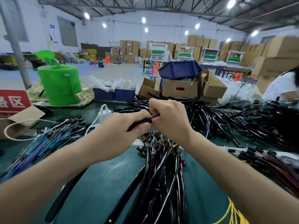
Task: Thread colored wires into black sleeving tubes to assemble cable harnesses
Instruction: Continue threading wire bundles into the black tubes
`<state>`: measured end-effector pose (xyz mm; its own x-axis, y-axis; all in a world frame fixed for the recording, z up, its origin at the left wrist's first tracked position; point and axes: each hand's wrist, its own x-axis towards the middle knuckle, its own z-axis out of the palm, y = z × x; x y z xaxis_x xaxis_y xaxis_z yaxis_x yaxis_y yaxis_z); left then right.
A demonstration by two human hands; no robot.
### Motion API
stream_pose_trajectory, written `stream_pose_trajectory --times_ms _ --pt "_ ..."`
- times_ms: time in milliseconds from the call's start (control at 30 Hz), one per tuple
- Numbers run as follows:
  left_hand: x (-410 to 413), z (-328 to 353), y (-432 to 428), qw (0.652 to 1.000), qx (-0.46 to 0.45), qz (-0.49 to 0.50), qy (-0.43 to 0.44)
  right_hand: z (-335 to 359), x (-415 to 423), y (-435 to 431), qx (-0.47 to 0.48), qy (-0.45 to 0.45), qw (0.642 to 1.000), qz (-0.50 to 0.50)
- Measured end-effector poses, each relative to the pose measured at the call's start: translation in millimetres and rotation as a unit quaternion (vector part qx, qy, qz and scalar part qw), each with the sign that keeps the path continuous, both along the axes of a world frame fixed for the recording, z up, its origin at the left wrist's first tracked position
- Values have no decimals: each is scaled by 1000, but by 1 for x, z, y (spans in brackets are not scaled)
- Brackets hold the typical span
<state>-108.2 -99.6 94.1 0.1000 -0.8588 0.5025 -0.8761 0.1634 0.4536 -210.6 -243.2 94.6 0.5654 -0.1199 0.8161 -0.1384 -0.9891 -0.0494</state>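
My left hand (124, 123) grips a black sleeving tube (140, 122) above the green table (103, 183). My right hand (169, 117) pinches a bundle of colored wires (156, 117), orange, blue and black, right at the tube's mouth. The two hands meet in the middle of the view. Below them lies a heap of finished black harnesses (161, 167). Behind my hands sits a pile of loose black tubes (199, 113).
Blue and green wire bundles (42, 143) lie at the left, red and black wires (265, 160) and yellow wires (233, 212) at the right. A white charger (104, 114), a green spool (59, 84), cardboard boxes (179, 89) and a person in white (281, 88) ring the table.
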Motion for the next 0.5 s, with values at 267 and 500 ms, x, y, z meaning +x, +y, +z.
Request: stream_pose_trajectory --times_ms 267,500 --pt "-12 -9 17 986 114 -11 118 -17 -17 16 4 22 999 -35" --pt "-20 10 29 995 85 44 10 -11 -12 21 99 34 994 39"
